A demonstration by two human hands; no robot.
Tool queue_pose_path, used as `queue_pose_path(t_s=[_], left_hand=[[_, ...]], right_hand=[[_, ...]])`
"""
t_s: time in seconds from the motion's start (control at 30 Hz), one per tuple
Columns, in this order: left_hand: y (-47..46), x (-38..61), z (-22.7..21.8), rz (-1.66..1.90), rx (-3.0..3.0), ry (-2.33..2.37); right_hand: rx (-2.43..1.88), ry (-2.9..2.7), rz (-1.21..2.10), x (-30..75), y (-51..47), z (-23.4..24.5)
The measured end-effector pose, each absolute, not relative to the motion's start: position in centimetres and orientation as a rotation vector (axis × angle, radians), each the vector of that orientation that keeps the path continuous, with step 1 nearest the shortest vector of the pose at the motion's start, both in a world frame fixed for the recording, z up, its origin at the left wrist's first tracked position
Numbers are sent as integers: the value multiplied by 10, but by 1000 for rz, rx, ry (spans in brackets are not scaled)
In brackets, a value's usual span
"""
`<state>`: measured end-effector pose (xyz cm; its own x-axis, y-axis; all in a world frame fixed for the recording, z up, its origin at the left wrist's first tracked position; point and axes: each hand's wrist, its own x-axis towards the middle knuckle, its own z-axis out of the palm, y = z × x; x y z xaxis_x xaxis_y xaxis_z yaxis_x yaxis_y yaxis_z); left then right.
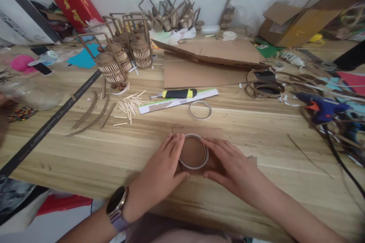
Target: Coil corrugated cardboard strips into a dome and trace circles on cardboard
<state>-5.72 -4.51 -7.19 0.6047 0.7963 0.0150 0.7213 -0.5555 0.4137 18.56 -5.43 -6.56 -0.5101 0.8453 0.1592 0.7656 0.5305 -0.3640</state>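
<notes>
A round, light-coloured ring lies on a small sheet of brown cardboard close to my body. My left hand holds its left side, the fingers at the far rim and the thumb near the bottom edge. On the other side my right hand holds the ring and lies over the cardboard, its thumb and forefinger apart around the rim. Brown cardboard shows through the middle. Just beyond is a second thin ring. A black-and-yellow utility knife rests along a white ruler strip.
Short wooden sticks lie scattered at left. Lidded baskets with tall handles stand behind them. A folded cardboard sheet fills the back middle. At right are a blue glue gun, its black cord, and coiled brown strips.
</notes>
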Motion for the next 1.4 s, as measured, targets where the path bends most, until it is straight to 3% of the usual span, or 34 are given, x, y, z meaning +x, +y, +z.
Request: queue_pose_path(t_s=[1.4], left_hand=[[-31, -66, -64, 208, 2355, 1224]], right_hand=[[-1318, -2334, 386, 176, -49, -84]])
